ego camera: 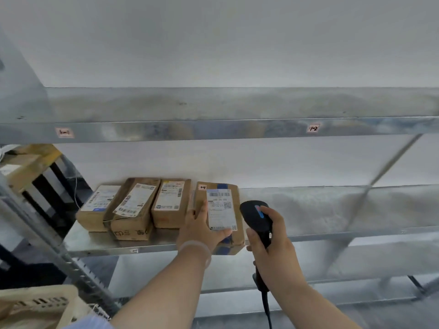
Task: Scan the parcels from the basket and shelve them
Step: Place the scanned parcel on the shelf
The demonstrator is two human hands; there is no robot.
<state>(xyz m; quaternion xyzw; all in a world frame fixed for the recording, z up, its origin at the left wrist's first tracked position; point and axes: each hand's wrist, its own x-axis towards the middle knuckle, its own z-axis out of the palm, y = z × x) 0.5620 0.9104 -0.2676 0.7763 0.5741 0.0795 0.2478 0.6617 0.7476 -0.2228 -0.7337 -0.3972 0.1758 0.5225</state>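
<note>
Shelf [308, 205], galvanised metal, white wall [213, 39] behind

Plain white wall [213, 43] behind, under soft, even light. Against it, galvanised metal shelving [332, 236]: upper shelf [190, 130] with two small handwritten tags [312, 128] on its front edge, lower shelf [332, 210] beneath, thin diagonal brace [392, 162] crossing at right, slotted upright [59, 252] slanting at left. Beyond the upright, blurred wooden boards [28, 167].

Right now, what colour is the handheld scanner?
Black scanner, blue-and-red mark on top; head view.

Soft, even, cool light; slight overall blur; wide-angle bending at the edges.
</note>
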